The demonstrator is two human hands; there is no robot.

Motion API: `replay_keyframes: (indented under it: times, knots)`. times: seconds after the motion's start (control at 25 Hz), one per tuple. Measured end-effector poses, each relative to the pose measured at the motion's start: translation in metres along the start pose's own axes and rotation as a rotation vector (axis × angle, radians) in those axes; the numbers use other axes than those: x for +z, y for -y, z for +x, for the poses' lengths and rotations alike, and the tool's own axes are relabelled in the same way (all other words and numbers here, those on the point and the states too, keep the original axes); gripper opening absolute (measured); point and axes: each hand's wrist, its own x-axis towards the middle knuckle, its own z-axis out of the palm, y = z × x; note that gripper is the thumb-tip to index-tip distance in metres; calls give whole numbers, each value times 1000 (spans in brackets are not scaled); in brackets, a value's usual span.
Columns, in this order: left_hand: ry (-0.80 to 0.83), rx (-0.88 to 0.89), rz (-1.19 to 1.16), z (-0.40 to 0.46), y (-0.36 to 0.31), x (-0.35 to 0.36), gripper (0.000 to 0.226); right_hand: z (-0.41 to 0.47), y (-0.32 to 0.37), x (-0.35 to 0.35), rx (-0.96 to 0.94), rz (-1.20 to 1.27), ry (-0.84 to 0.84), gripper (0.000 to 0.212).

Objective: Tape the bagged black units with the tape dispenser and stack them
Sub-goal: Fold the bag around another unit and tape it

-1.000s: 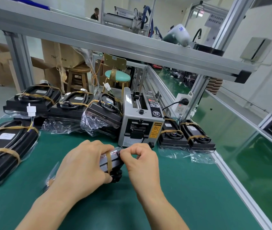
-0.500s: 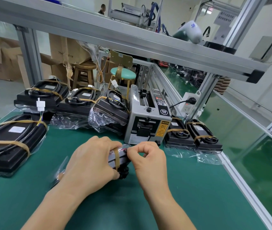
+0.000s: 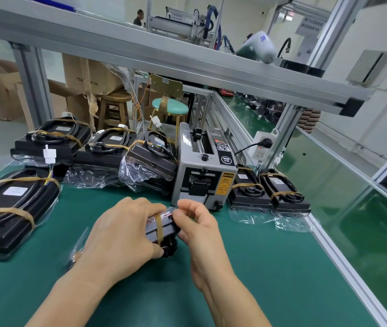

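Observation:
A bagged black unit [image 3: 162, 228] with one brown tape strip around it sits on the green mat just in front of the grey tape dispenser [image 3: 202, 168]. My left hand [image 3: 121, 237] grips the unit from the left and covers most of it. My right hand [image 3: 197, 228] pinches the unit's right end with thumb and forefinger. Taped units lie in a stack at the left [image 3: 11, 208], in a row behind [image 3: 107, 147], and as a pair right of the dispenser [image 3: 268, 192].
An aluminium frame beam [image 3: 187, 60] crosses overhead, with a post [image 3: 282, 135] and a power socket [image 3: 262, 147] right of the dispenser. The table's metal edge [image 3: 343, 263] runs along the right. Stools and cardboard boxes stand behind the table.
Both hands stay on the unit. My right thumb and forefinger have shifted slightly along its right end; the view has moved a little.

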Motion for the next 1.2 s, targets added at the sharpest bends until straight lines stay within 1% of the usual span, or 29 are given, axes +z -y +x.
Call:
replay_keyframes:
  times: [0.08, 0.2, 0.28, 0.32, 0.36, 0.4, 0.44, 0.48, 0.52, 0.56, 0.64, 0.68, 0.72, 0.76, 0.8, 0.84, 0.88, 0.92, 1.0, 1.04, 1.08, 1.12, 1.2]
  knots:
    - [5, 5, 0, 0, -2, 0, 58, 0, 0, -6, -63, -109, 19, 28]
    - [-77, 18, -70, -1, 4, -4, 63, -3, 3, -23, -158, -367, 78, 65]
    - [-137, 64, -251, -2, 14, -14, 72, 1, 10, -36, -166, -405, 147, 86]
    - [-140, 107, -395, -2, 19, -19, 77, 3, 15, -40, -175, -430, 227, 94]
    - [-126, 160, -551, -2, 25, -21, 76, 5, 20, -42, -207, -481, 314, 98]
    - [-113, 214, -710, -2, 30, -22, 74, 7, 25, -41, -267, -524, 380, 97]
    - [-110, 253, -845, -3, 34, -23, 73, 9, 30, -39, -335, -546, 410, 91]
    - [-114, 269, -948, -4, 37, -24, 75, 11, 35, -35, -392, -550, 413, 83]
    - [-124, 273, -985, -6, 40, -26, 79, 11, 39, -30, -443, -554, 407, 76]
    - [-150, 283, -945, -8, 41, -27, 84, 13, 42, -26, -497, -569, 391, 71]
    - [-192, 355, -706, -10, 39, -37, 90, 15, 48, -18, -586, -610, 357, 66]
    - [-198, 401, -588, -10, 38, -41, 84, 17, 52, -13, -624, -635, 363, 64]
    - [-192, 425, -523, -8, 36, -44, 73, 18, 56, -10, -656, -666, 385, 62]
    - [-194, 417, -517, -8, 34, -47, 59, 19, 60, -7, -671, -690, 427, 61]
    - [-216, 390, -546, -8, 33, -48, 48, 20, 63, -5, -654, -692, 483, 60]
    - [-249, 356, -588, -9, 34, -48, 42, 20, 65, -4, -608, -668, 540, 57]
    - [-277, 325, -619, -10, 36, -47, 40, 20, 66, -4, -551, -623, 580, 51]
    - [-293, 301, -635, -13, 36, -46, 42, 20, 67, -2, -509, -563, 588, 40]
    - [-295, 280, -650, -18, 36, -40, 47, 22, 64, 5, -523, -427, 510, 14]
    - [-273, 280, -658, -19, 36, -37, 50, 24, 62, 9, -516, -370, 462, 11]
    - [-230, 278, -674, -21, 35, -37, 57, 27, 60, 14, -474, -321, 420, 13]
    - [-170, 269, -701, -21, 35, -38, 65, 30, 58, 19, -403, -285, 388, 14]
    - [-42, 248, -703, -20, 37, -41, 77, 37, 52, 26, -186, -211, 361, 11]
